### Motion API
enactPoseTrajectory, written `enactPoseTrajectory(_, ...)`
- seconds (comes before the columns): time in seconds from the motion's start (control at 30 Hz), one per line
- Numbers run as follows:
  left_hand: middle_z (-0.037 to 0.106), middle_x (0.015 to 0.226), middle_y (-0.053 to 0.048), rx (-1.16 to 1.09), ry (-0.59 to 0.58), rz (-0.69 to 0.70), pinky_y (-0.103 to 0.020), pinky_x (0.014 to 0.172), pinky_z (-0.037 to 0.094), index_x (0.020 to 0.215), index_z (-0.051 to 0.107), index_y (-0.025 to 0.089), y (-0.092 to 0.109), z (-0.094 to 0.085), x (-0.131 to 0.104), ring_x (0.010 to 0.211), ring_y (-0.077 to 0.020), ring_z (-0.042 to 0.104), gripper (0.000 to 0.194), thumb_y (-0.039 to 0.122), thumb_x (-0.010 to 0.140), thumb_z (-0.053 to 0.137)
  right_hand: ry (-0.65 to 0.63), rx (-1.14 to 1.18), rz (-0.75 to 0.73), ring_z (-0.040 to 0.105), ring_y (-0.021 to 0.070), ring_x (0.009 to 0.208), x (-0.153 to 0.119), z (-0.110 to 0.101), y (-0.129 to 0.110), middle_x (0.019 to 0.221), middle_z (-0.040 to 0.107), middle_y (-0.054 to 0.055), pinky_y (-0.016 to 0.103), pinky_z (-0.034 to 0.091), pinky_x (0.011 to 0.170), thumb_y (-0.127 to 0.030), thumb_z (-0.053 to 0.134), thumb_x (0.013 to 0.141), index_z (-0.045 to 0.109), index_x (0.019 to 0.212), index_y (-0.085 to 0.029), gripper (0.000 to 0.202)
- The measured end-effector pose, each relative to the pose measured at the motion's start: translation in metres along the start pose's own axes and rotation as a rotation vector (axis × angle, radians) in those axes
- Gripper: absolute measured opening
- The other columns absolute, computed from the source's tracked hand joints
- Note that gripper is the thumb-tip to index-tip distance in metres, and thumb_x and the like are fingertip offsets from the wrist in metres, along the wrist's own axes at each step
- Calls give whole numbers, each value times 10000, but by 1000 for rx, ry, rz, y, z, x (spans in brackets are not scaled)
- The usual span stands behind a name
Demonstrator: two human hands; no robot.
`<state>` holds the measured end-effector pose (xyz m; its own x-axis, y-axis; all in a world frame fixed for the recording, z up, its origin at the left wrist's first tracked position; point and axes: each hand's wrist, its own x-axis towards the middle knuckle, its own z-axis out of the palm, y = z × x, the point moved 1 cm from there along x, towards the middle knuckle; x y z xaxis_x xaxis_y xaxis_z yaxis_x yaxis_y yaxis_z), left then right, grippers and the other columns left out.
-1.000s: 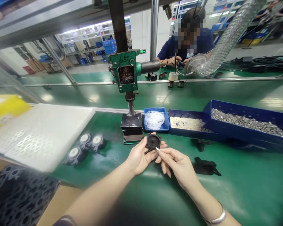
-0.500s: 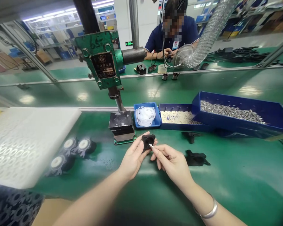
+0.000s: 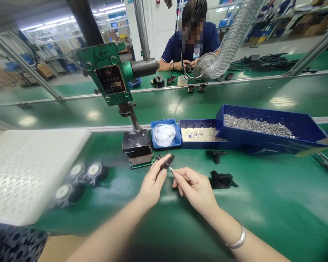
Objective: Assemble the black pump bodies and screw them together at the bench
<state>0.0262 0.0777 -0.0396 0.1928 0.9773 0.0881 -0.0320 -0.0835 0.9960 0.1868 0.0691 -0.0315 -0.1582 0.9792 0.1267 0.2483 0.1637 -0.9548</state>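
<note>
My left hand is closed around a black molded plastic part, which is turned edge-on above the green bench. Between thumb and fingertips, my right hand pinches a small pale pin. Its tip meets the side of the black part; whether it sits in a hole I cannot tell. To the right of my right hand lie another black part and a smaller black piece.
A green press stands behind my left hand. Beyond are a small blue tray of white rings, a bin of cream bits and a blue bin of metal pins. Left are black assemblies and a white foam sheet. Opposite, a person works.
My left hand has tilted the black part from showing its round opening to edge-on. The right-hand pin has stayed against it. The whole view has shifted slightly.
</note>
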Motion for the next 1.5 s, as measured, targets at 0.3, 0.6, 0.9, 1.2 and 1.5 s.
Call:
enactPoseTrajectory(0.3, 529, 1461, -33, 110, -23, 67, -356, 1189, 267, 1406, 505, 317, -1, 1, -1, 1381, -220, 447, 409, 335, 1000, 460, 9, -9, -16, 521, 96, 434, -1, 0, 4, 607, 636, -10, 243, 422, 478, -406, 502, 982, 614, 810, -204, 288)
enactPoseTrajectory(0.6, 522, 1472, -8, 170, -13, 93, -326, 1173, 292, 1394, 524, 321, -6, 4, -5, 1374, -215, 452, 409, 322, 987, 486, 40, -98, -72, 507, 107, 431, -1, 4, 8, 479, 537, -47, 252, 421, 541, -354, 454, 1005, 560, 744, -223, 310)
enactPoseTrajectory(0.9, 621, 1340, -63, 312, 70, 74, -335, 1053, 448, 1366, 505, 222, -23, 10, 7, 1222, -195, 587, 402, 375, 1031, 344, -98, 160, 176, 526, 101, 424, 15, 0, 11, 569, 619, -15, 240, 433, 487, -507, 569, 920, 548, 747, -196, 356)
enactPoseTrajectory(1.2, 727, 978, -40, 594, -89, 359, -328, 950, 475, 1167, 701, 258, -13, -14, 18, 956, -184, 635, 272, 343, 970, 535, -284, 798, 638, 731, 239, 832, 22, -3, 18, 900, 751, 116, 376, 593, 810, -493, 610, 908, 633, 1082, -177, 362)
enactPoseTrajectory(1.5, 582, 1297, -107, 953, -231, 471, -381, 1118, 395, 1370, 526, 246, 33, -47, -14, 1273, -231, 509, 531, 477, 898, 604, -394, 794, 614, 713, 219, 989, 16, -6, 20, 1138, 734, 57, 356, 557, 934, -346, 723, 859, 656, 1219, -271, 374)
